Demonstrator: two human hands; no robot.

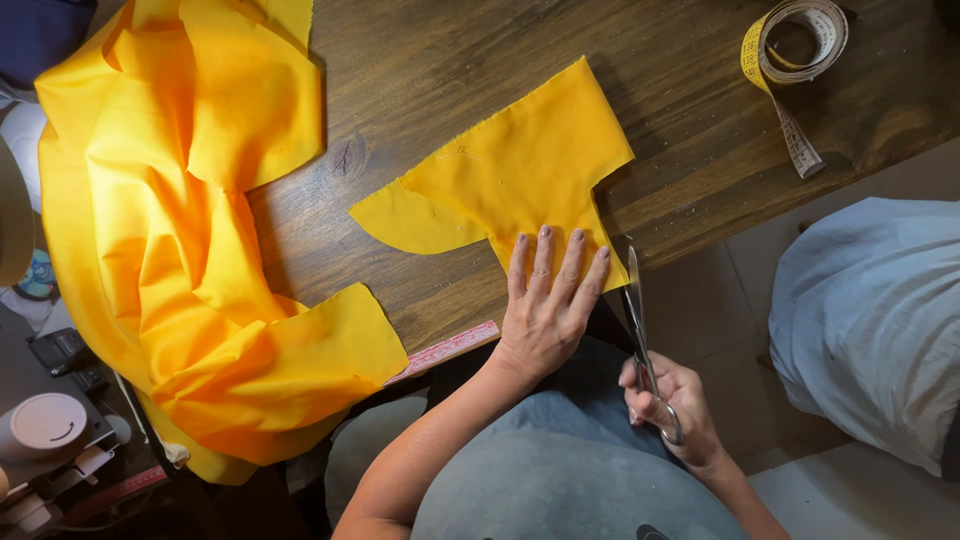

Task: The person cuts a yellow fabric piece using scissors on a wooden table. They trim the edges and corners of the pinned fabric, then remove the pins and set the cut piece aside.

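My left hand (pixel 548 300) lies flat, fingers spread wide and straight, pressing the near edge of a cut yellow fabric piece (pixel 510 175) onto the dark wooden worktop (pixel 680 120). The fingertips rest on the cloth; the palm and wrist hang past the worktop's near edge, over my lap. The hand holds nothing, it only pins the cloth.

My right hand (pixel 668 400) is closed around the handles of a pair of metal scissors (pixel 638 330). It sits below the worktop edge, just right of my left wrist. The blades point up and away from me, close together, with their tips at the lower right corner of the fabric piece, just beside my left little finger. I cannot tell whether the blades touch the cloth.

The fabric piece lies flat near the middle of the worktop, with a curved lobe to its left and a square notch cut in its right side. It extends away from both hands.

A large crumpled heap of yellow cloth (pixel 180 250) covers the left part of the worktop, well apart from my hands. A pink ruler (pixel 450 348) lies along the near edge, between the heap and my left wrist. A coiled tape measure (pixel 790 50) rests at the far right.
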